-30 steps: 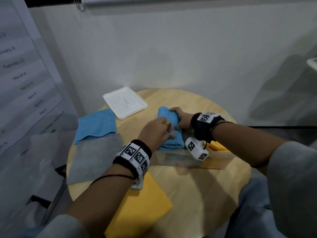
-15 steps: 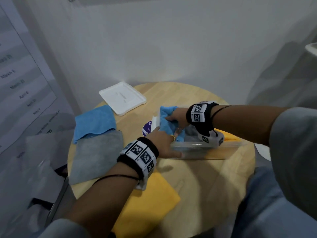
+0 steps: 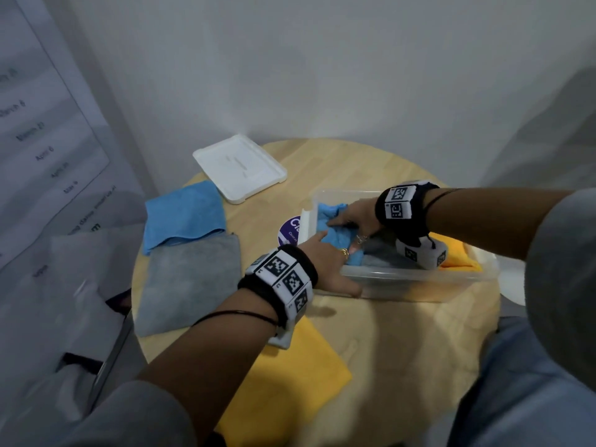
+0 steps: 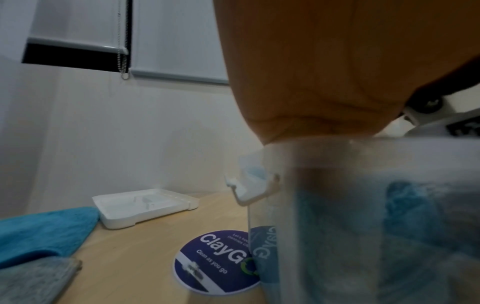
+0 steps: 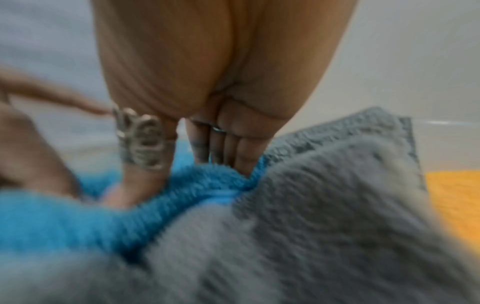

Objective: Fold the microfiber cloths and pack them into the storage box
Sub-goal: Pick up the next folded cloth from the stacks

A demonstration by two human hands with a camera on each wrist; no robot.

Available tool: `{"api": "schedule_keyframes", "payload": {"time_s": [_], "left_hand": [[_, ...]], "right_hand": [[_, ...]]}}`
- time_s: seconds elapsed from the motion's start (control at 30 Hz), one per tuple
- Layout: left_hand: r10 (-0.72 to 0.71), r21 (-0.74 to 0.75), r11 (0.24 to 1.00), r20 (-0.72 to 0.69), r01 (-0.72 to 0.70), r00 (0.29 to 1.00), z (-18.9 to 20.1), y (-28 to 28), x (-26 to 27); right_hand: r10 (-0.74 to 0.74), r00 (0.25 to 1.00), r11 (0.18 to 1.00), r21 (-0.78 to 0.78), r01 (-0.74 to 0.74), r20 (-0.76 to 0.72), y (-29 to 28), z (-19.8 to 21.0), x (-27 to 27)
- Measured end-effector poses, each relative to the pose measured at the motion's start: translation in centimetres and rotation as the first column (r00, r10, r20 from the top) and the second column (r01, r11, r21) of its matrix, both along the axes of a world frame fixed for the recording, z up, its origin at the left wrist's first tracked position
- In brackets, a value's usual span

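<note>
A clear storage box (image 3: pixel 419 280) stands on the round wooden table (image 3: pixel 403 343), right of centre. A folded blue cloth (image 3: pixel 330 214) lies in its left end, beside a grey cloth (image 3: pixel 380 254) and a yellow cloth (image 3: pixel 459 256). My right hand (image 3: pixel 351 217) reaches in from the right and presses straight fingers (image 5: pixel 241 154) down between the blue cloth (image 5: pixel 78 216) and the grey one (image 5: pixel 311 216). My left hand (image 3: pixel 329 256) straddles the near left corner, fingers on the blue cloth, thumb outside the wall (image 4: pixel 363 205).
Flat on the table's left lie a loose blue cloth (image 3: pixel 183 214) and a grey cloth (image 3: pixel 190 279); a yellow cloth (image 3: pixel 290 382) lies at the near edge under my left forearm. The white lid (image 3: pixel 238 167) sits at the back left. A purple round sticker (image 3: pixel 290 230) is beside the box.
The folded blue cloth has gone from above the table down into the box's left end. Both hands followed it in, and the right hand now presses it down.
</note>
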State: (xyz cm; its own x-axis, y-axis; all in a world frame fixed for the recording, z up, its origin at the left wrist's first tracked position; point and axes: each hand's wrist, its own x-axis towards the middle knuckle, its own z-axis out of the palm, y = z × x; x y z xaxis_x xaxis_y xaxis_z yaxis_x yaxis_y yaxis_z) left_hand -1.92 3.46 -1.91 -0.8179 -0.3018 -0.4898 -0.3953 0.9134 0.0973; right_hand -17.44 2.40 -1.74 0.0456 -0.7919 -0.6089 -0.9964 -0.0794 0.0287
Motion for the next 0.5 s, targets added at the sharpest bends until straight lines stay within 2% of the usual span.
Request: {"api": "schedule_keyframes", "payload": {"time_s": [0.1,0.13,0.2,0.27,0.37,0.5], "left_hand": [[0.07,0.123,0.991,-0.115,-0.055,0.991,0.2,0.3,0.4],[0.076,0.13,0.99,-0.15,-0.056,0.986,0.1,0.6,0.5],[0.063,0.056,0.997,-0.192,-0.053,0.979,-0.2,1.6,0.5],[0.095,0.037,0.995,-0.205,-0.09,0.974,-0.5,2.5,0.2],[0.217,0.211,0.96,-0.146,-0.184,0.965,-0.7,2.4,-0.5],[0.203,0.242,0.953,-0.057,-0.184,0.977,-0.9,1.5,-1.3]], "right_hand": [[-0.041,0.99,0.977,-0.204,0.068,0.135,0.4,2.0,-0.8],[-0.034,0.988,0.958,-0.277,0.075,0.149,0.7,2.5,-1.3],[-0.048,0.992,0.945,-0.316,0.083,0.116,1.3,2.6,-2.1],[-0.115,0.99,0.963,-0.236,0.131,0.08,2.1,2.0,-2.7],[-0.207,0.976,0.976,-0.062,0.211,0.064,2.4,0.7,-3.3],[-0.22,0.975,0.975,0.047,0.219,0.011,1.0,-0.5,-3.2]]}}
